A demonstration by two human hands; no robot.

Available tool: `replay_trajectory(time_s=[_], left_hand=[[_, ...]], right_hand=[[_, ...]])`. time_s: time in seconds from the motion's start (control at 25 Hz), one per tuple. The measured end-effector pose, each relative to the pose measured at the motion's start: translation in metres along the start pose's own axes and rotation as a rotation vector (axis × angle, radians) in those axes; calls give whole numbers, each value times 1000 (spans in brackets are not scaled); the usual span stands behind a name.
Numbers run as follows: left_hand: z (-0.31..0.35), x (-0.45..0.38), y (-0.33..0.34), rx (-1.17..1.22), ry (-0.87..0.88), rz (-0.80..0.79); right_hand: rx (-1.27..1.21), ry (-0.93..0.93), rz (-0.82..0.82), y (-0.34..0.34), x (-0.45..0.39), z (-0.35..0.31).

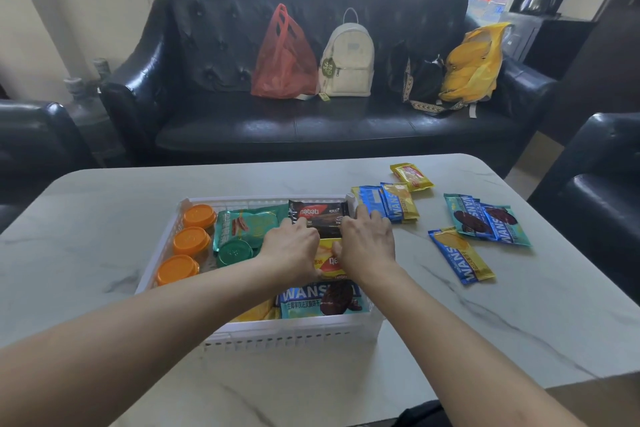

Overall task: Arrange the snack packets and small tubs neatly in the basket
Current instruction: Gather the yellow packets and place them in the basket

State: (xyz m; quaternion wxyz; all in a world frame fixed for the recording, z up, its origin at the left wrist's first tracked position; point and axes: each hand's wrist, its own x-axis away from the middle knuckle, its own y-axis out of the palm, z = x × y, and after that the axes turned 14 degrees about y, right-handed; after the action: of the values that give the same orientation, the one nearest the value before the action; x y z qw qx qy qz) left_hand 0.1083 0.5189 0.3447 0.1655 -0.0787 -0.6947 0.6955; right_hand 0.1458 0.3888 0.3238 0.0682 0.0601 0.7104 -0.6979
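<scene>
A white plastic basket [294, 334] sits on the marble table. Along its left side stand three orange-lidded tubs [191, 241], with a green-lidded tub [234, 252] and a teal packet [249, 224] beside them. At the far end lies a dark brown nabati wafer packet [317, 215]. My left hand [291, 250] and my right hand [367, 243] are both inside the basket, fingers pinching a yellow nabati packet [329, 260] from either side. A blue WANSI packet [322, 302] lies at the near end.
Loose packets lie on the table right of the basket: a blue-and-yellow group [391, 204], a yellow one [412, 177], teal ones [485, 220] and a blue-yellow one [460, 255]. A black sofa [242, 121] with bags stands behind the table.
</scene>
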Motion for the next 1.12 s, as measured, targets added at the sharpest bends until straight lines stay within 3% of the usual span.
replay_trajectory(time_s=[0.16,0.56,0.88,1.12], left_hand=[[-1,-2,1,-48,18,39],[-5,-7,9,-138,150,54],[-6,-7,16,-137,144,112],[-8,-7,17,-132,149,112]], right_hand=[[-113,-67,9,-4,-2,12],[50,-372,-190,-10,6,44],[190,-459,1,-1,12,37],[90,-445,-30,-2,10,41]])
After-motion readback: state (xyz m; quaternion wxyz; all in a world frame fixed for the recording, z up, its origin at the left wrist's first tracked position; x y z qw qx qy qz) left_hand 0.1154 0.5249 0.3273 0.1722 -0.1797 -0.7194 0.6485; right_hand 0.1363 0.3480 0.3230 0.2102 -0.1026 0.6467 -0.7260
